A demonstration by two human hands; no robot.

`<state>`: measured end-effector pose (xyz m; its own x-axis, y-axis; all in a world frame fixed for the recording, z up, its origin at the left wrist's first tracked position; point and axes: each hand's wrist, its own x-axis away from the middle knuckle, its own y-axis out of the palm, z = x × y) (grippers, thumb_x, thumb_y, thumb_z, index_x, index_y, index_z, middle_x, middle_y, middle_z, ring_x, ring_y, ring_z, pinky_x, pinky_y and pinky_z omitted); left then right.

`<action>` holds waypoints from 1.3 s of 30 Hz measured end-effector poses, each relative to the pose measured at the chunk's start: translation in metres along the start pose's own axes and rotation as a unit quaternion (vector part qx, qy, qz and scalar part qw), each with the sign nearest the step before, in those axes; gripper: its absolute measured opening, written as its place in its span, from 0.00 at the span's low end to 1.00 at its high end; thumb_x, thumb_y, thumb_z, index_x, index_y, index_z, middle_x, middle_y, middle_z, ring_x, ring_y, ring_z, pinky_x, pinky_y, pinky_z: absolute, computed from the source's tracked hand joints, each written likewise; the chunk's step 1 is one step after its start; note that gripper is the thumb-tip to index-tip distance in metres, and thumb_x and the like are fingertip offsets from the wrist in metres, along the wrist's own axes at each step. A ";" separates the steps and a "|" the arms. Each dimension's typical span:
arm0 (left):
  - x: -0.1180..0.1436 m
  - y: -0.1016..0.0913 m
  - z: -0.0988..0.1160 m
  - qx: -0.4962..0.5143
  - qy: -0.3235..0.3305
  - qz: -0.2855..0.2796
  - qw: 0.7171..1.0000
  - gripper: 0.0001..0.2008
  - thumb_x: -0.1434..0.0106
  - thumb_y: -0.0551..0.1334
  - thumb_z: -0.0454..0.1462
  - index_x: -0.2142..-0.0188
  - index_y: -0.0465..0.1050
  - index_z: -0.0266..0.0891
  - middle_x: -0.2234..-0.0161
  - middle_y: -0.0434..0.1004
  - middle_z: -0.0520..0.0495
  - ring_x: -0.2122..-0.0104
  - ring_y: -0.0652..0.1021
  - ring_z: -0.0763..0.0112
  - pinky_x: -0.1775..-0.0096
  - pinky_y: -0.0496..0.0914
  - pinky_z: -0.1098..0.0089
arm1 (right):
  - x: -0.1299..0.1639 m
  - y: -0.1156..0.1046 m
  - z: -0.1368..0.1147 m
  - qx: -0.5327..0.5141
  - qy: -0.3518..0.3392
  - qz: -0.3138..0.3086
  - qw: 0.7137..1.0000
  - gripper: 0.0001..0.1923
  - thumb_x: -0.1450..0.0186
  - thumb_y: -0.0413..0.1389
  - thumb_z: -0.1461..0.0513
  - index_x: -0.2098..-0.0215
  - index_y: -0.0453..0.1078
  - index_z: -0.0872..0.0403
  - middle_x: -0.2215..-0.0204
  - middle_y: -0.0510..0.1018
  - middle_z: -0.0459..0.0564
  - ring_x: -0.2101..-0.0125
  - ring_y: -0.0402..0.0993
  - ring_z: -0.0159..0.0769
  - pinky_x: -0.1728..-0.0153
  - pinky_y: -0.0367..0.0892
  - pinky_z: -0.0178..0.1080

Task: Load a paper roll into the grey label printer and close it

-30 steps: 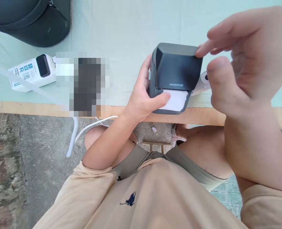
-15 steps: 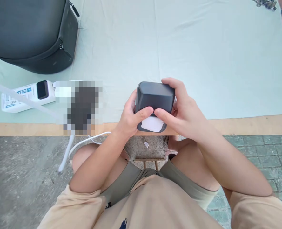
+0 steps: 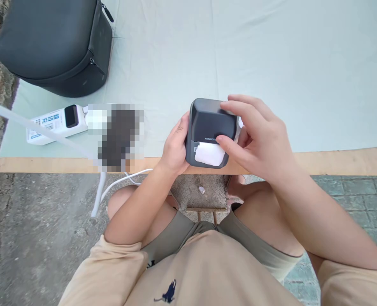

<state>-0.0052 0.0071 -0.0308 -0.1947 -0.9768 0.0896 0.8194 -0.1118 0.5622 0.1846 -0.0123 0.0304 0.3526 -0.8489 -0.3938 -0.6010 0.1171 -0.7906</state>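
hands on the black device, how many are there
2: the left hand holds the black device by its left side, the right hand touches its right part. No other hands show

Landmark: black printer (image 3: 213,123). Left hand (image 3: 175,146) grips printer's left side. Right hand (image 3: 261,140) reaches over its right side, thumb and a fingertip on the lid; firmness of hold unclear. White paper (image 3: 210,154) at printer's near end, below lid. Left of printer, well apart: white device (image 3: 53,123) with dark screen. Black case (image 3: 48,42): farther back, left of printer. Pale cloth (image 3: 271,55) extends beyond printer.
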 end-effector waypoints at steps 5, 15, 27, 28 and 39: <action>0.000 0.000 0.001 -0.014 0.021 0.016 1.000 0.17 0.29 0.69 0.53 0.54 0.82 0.44 0.49 0.88 0.46 0.34 0.81 0.48 0.41 0.83 0.56 | -0.007 -0.007 0.003 -0.010 -0.018 -0.045 0.999 0.31 0.32 0.64 0.55 0.32 0.71 0.51 0.31 0.73 0.60 0.44 0.83 0.47 0.54 0.85 0.44; 0.001 0.003 0.004 0.016 -0.023 -0.007 1.000 0.22 0.32 0.69 0.56 0.49 0.80 0.45 0.51 0.87 0.45 0.34 0.80 0.46 0.46 0.84 0.57 | -0.024 -0.001 -0.017 0.077 0.046 0.161 0.983 0.14 0.24 0.54 0.53 0.59 0.75 0.52 0.74 0.74 0.45 0.78 0.68 0.26 0.74 0.59 0.35; 0.006 0.006 0.002 -0.032 -0.002 -0.015 0.999 0.30 0.37 0.75 0.60 0.44 0.79 0.47 0.42 0.83 0.45 0.29 0.75 0.41 0.38 0.81 0.54 | -0.035 -0.004 0.010 0.147 0.060 -0.146 0.977 0.14 0.35 0.59 0.56 0.52 0.78 0.48 0.69 0.79 0.50 0.75 0.62 0.33 0.72 0.48 0.38; 0.006 0.006 0.002 -0.031 -0.001 -0.021 0.999 0.30 0.37 0.74 0.59 0.43 0.79 0.47 0.41 0.83 0.44 0.29 0.75 0.41 0.38 0.80 0.53 | -0.036 -0.006 0.011 0.138 0.064 -0.152 0.977 0.13 0.35 0.59 0.56 0.53 0.77 0.48 0.71 0.77 0.50 0.75 0.62 0.33 0.71 0.50 0.38; 0.000 -0.004 -0.001 -0.023 -0.001 -0.033 0.999 0.23 0.31 0.67 0.56 0.46 0.75 0.45 0.44 0.85 0.45 0.24 0.68 0.45 0.30 0.76 0.50 | -0.045 -0.029 0.038 -0.397 0.135 0.153 0.895 0.18 0.50 0.71 0.58 0.62 0.75 0.48 0.70 0.75 0.43 0.81 0.57 0.23 0.85 0.42 0.37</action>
<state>-0.0075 0.0078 -0.0341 -0.2499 -0.9667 0.0556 0.8282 -0.1837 0.5294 0.2133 0.0417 0.0537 -0.0367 -0.9456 -0.3231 -0.9978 0.0526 -0.0404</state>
